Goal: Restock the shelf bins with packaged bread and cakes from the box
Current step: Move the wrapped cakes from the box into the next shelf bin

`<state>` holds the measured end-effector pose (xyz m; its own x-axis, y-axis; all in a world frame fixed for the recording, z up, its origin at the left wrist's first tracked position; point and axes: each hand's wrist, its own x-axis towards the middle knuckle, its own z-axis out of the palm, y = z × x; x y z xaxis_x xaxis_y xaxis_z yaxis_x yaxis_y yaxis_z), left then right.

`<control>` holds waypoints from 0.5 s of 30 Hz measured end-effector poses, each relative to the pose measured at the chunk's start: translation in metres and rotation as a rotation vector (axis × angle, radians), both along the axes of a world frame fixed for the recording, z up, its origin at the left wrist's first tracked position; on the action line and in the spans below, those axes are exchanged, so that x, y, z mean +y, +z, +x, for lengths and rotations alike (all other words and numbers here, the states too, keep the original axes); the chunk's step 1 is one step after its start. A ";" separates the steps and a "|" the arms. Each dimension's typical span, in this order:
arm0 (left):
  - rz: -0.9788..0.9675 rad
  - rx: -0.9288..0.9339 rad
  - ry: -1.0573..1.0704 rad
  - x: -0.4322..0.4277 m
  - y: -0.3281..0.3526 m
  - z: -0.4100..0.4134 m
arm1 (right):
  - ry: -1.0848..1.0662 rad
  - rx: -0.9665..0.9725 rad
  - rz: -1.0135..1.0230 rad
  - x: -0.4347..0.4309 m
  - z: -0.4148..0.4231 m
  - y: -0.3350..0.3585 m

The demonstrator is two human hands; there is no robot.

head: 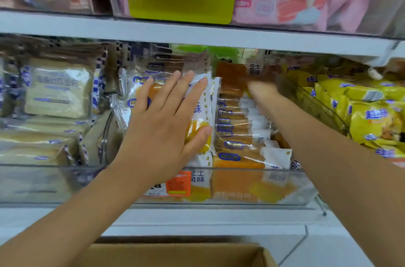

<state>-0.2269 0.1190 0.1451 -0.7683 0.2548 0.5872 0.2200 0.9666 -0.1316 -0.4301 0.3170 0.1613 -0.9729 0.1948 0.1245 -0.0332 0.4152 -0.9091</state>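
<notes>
My left hand (166, 122) lies flat with straight fingers on a white and orange cake packet (202, 113) that stands in the clear middle bin (241, 201). To its right, a row of several upright orange cake packets (238, 135) fills the same bin. My right hand (262, 91) reaches deep into the bin at the back of that row; it is blurred and its fingers are hidden, so I cannot tell whether it holds a packet. The cardboard box (175, 253) sits open on the floor below, its inside hidden.
Pale bread packets (57, 91) fill the left bin, and yellow packets (372, 113) fill a wire bin on the right. A white shelf board (197, 34) runs overhead with pink and green packages above it. An orange price tag (178, 183) is on the bin front.
</notes>
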 end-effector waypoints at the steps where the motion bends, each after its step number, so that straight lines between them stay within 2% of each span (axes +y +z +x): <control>1: -0.002 0.002 0.001 0.000 -0.001 0.000 | 0.004 0.002 0.013 -0.005 0.003 0.001; 3: 0.001 0.005 -0.003 0.001 -0.001 0.000 | 0.024 0.075 0.068 -0.005 0.001 -0.001; 8: 0.001 -0.001 0.006 0.001 0.000 0.001 | 0.089 0.233 0.042 -0.008 -0.004 0.000; 11: -0.009 -0.005 0.013 0.002 0.001 0.002 | 0.010 0.168 0.250 -0.010 -0.009 0.003; 15: -0.014 -0.005 0.021 0.001 0.002 0.002 | 0.017 0.106 0.271 -0.008 -0.002 0.005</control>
<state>-0.2250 0.1201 0.1469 -0.7766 0.2470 0.5796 0.2005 0.9690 -0.1443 -0.4317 0.3090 0.1660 -0.9546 0.1241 0.2708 -0.1311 0.6411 -0.7562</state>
